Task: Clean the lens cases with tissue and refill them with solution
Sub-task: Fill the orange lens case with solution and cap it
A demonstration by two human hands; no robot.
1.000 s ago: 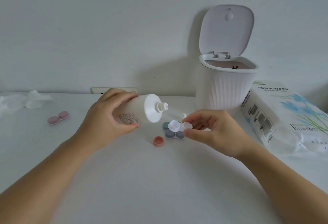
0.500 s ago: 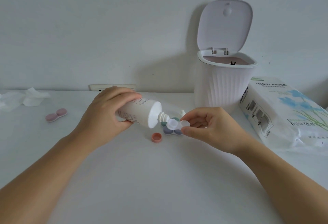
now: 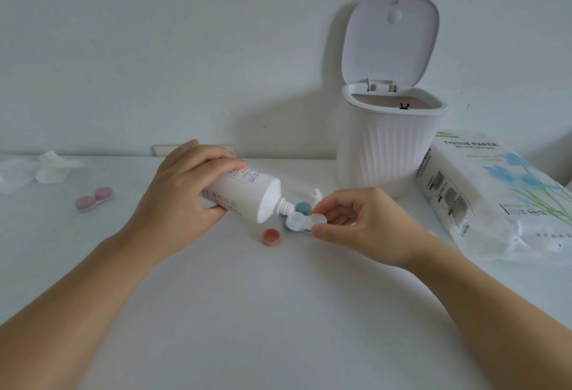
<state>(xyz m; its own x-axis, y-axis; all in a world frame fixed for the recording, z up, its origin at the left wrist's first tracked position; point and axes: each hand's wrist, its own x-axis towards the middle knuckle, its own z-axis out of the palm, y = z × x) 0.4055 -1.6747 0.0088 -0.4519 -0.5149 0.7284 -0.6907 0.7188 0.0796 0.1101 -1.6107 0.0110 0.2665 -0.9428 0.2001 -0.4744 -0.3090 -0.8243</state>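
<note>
I am gripping the solution bottle [image 3: 244, 196] in my left hand [image 3: 182, 187], tipping it over the clear case [image 3: 301, 221] my right hand [image 3: 360, 224] is pinching; refilling is beginning, caps [image 3: 271, 237] are lying off.

The tissue pack [image 3: 495, 191] reads "TISSUE PAPER" on its top and side; other print is illegible.

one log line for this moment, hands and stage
stage: refilling | left hand: grips solution bottle, nozzle tipped over clear lens case | right hand: pinches case | bin lid: open
</note>
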